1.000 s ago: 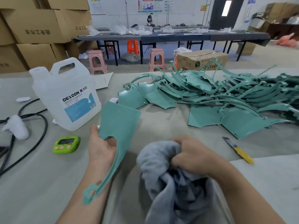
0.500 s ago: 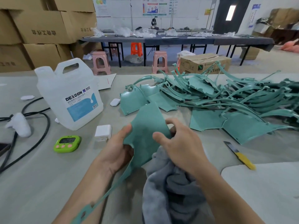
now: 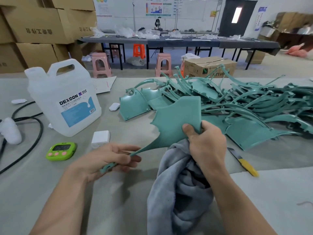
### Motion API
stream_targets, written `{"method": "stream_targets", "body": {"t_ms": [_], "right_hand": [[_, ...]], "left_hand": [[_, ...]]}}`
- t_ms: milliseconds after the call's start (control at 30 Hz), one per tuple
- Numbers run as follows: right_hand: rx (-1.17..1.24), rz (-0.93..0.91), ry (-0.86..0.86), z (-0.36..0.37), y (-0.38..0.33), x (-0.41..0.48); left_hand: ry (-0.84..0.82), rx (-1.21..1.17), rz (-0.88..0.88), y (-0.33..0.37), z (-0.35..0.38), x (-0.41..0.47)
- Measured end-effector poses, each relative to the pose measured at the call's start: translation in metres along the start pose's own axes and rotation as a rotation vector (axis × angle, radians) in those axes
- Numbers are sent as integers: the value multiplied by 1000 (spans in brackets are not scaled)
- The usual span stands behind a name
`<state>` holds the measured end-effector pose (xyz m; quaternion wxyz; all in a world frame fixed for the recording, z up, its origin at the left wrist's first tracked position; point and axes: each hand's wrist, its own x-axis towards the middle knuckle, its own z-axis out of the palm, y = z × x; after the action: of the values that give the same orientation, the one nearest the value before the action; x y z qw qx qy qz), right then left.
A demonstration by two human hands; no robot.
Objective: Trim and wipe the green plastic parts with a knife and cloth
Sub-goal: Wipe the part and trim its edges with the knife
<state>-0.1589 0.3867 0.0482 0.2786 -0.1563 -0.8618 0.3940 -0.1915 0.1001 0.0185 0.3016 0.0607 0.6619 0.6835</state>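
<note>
Left hand [image 3: 111, 158] pinches thin stem of flat green plastic part [image 3: 176, 122]; right hand [image 3: 207, 146] grips its panel plus grey cloth [image 3: 176, 187].

- A small factory workshop, by the look of it: brown cardboard boxes [image 3: 37, 26] stacked high on the left.
- A heap of identical green plastic parts [image 3: 245, 106] lies on the desk [image 3: 50, 192], beside a big DEXCON jug [image 3: 67, 102], a utility knife [image 3: 243, 162] and a timer [image 3: 61, 150].
- Behind, a long dark table [image 3: 177, 41] with plastic stools [image 3: 101, 65]; printed notices [image 3: 158, 9] on the wall.
</note>
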Motion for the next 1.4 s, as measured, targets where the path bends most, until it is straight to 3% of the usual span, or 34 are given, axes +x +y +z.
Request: {"method": "stream_targets", "body": {"t_ms": [100, 167, 233, 300, 367, 433, 533, 600, 667, 767, 900, 967, 1100, 1167, 1300, 1400], "right_hand": [[-75, -132, 150, -9, 3, 1], [132, -57, 170, -14, -1, -1], [326, -45, 175, -17, -5, -2], [439, -162, 188, -25, -12, -3], [449, -315, 175, -31, -20, -7], [366, -377, 64, -26, -26, -12], [323, -220, -157, 0, -22, -23], [361, 9, -275, 16, -16, -26], [551, 242, -356, 24, -10, -24], [678, 349, -359, 22, -4, -15], [646, 374, -240, 7, 9, 1], [613, 360, -224, 0, 13, 3], [557, 280, -344, 1, 3, -11], [557, 290, -402, -9, -3, -13], [535, 319, -327, -51, 1, -17], [536, 312, -267, -81, 7, -29]], "left_hand": [[194, -114, 71, -7, -3, -7], [262, -340, 160, -7, 6, -3], [224, -549, 283, -3, 13, 0], [58, -640, 431, 2, 13, 0], [-46, -628, 518, 1, 12, 0], [0, -626, 545, -4, 14, 3], [229, -550, 446, -4, 30, 10], [425, -453, 371, -5, 38, 16], [544, -359, 360, -6, 43, 18], [615, -314, 423, -3, 41, 18], [807, -663, 503, 4, 13, 7], [781, -667, 541, 1, 8, 1], [575, -194, 514, 1, 51, 10], [659, -229, 495, 7, 63, 14], [776, -289, 475, 13, 55, 6], [669, -239, 460, 21, 71, -7]]}}
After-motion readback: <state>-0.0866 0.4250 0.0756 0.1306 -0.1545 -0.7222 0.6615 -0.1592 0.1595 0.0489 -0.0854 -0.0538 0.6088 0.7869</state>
